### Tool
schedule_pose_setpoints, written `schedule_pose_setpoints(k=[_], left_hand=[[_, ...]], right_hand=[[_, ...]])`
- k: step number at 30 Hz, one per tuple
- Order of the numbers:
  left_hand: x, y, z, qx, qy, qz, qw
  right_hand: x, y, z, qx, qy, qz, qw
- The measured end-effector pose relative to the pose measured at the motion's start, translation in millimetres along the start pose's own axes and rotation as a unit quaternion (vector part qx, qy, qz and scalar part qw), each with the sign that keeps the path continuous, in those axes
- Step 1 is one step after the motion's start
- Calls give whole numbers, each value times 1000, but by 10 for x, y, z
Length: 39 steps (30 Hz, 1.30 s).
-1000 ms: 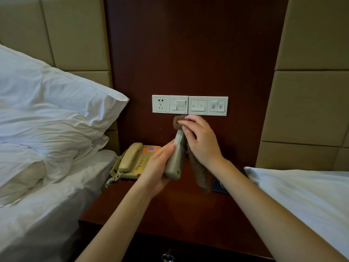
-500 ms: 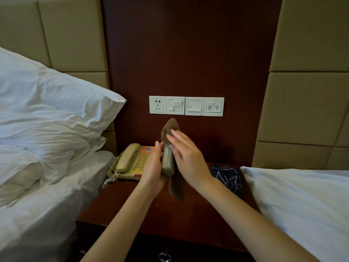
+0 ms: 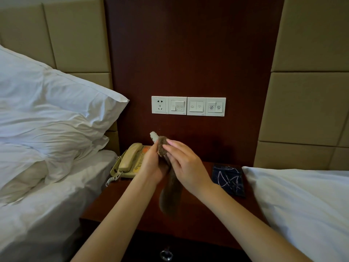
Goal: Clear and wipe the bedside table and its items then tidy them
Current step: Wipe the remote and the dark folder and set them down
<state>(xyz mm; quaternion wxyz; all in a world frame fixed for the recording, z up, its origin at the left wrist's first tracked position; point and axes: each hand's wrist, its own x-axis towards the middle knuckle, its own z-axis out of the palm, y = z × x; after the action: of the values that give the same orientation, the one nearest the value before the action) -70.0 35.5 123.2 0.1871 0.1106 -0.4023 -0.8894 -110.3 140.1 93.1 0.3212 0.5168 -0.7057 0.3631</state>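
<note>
Above the dark wooden bedside table point(image 3: 117, 205), my left hand point(image 3: 151, 165) grips a pale grey remote control point(image 3: 154, 136), of which only the top end shows. My right hand point(image 3: 187, 167) holds a brown cloth point(image 3: 170, 195) wrapped against the remote, fingers laid across it. The cloth's loose end hangs down towards the tabletop. A beige telephone point(image 3: 130, 159) sits at the table's back left, partly hidden by my left hand. A dark blue booklet point(image 3: 227, 179) lies at the back right.
A white socket and switch panel point(image 3: 188, 106) is on the wooden wall panel above the table. White pillows point(image 3: 47, 110) and a bed lie to the left, another white bed point(image 3: 302, 195) to the right. A drawer knob point(image 3: 166, 255) shows below.
Both hands have come down from near the switch panel towards the table. The cloth has slid down the remote, baring its top end, and the booklet has come into sight.
</note>
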Motion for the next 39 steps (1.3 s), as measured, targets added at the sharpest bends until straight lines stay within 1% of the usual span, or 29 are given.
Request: schedule_pose_setpoints(k=[2, 3, 5, 7, 12, 16, 19, 21, 24, 28, 29, 31, 34, 39], left_hand=[[13, -3, 16, -28, 14, -4, 1000], [17, 12, 16, -49, 35, -3, 998], [-1, 36, 38, -124, 50, -14, 991], [-36, 39, 58, -166, 62, -30, 984], [-194, 55, 147, -151, 65, -74, 984], [-258, 21, 225, -125, 71, -34, 989], [-291, 65, 194, -180, 56, -67, 980], [-261, 84, 152, -187, 53, -94, 976], [-245, 59, 143, -212, 47, -100, 971], [-219, 9, 69, -232, -15, -94, 968], [-193, 7, 39, -231, -33, -102, 967], [-143, 26, -13, -208, -45, -128, 969], [-99, 59, -73, -134, -26, -144, 980], [-121, 90, -122, -19, -60, -140, 988]], right_hand=[[-52, -30, -6, 14, 17, -1, 1000], [-111, -43, 6, 15, 19, -12, 1000], [-241, -33, 42, 2, 15, -39, 999], [-309, 29, 56, -18, 20, -45, 999], [-226, 54, -1, -45, 48, -52, 996], [-122, -35, 6, -55, 48, -87, 993], [-179, 39, -43, -54, 49, -103, 992], [-244, 89, -78, -46, 53, -96, 993], [-264, 74, -77, -30, 59, -76, 995], [-235, -3, -107, 2, 73, -66, 995], [-238, -11, -121, 10, 77, -66, 995], [-250, -20, -135, 19, 75, -72, 994], [-284, -22, -101, 18, 54, -84, 995], [-293, -15, -65, 19, 50, -69, 996]])
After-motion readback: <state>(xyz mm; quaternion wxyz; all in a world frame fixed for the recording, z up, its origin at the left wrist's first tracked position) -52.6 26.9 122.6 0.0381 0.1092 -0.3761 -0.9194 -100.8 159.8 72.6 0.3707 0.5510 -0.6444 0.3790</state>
